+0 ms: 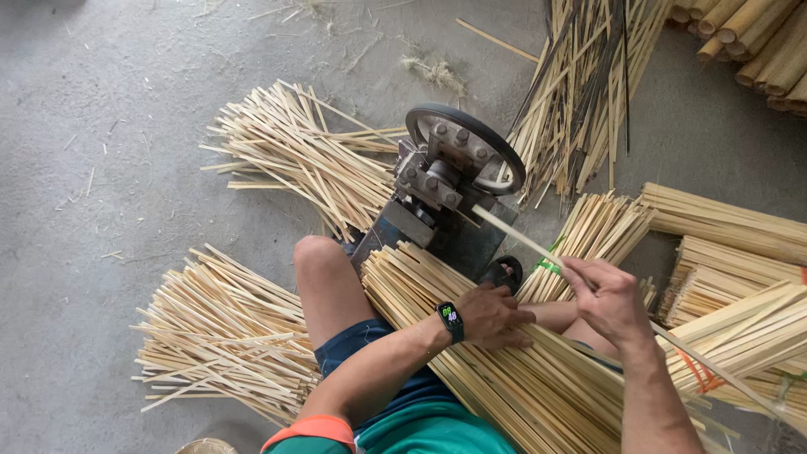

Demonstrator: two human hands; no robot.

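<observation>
right hand (609, 298) feeds bamboo strip (513, 234) into machine (441, 181), apparently pinched.

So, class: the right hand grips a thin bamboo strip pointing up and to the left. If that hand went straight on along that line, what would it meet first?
Probably the small wheeled machine: the strip in the right hand already reaches it, though depth is uncertain.

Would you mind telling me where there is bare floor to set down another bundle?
Bare concrete floor lies far left, bordered by the fanned heap and the lower heap. Another patch sits between upright strips and poles. Around the machine and both hands, right and left, it is crowded.
</observation>
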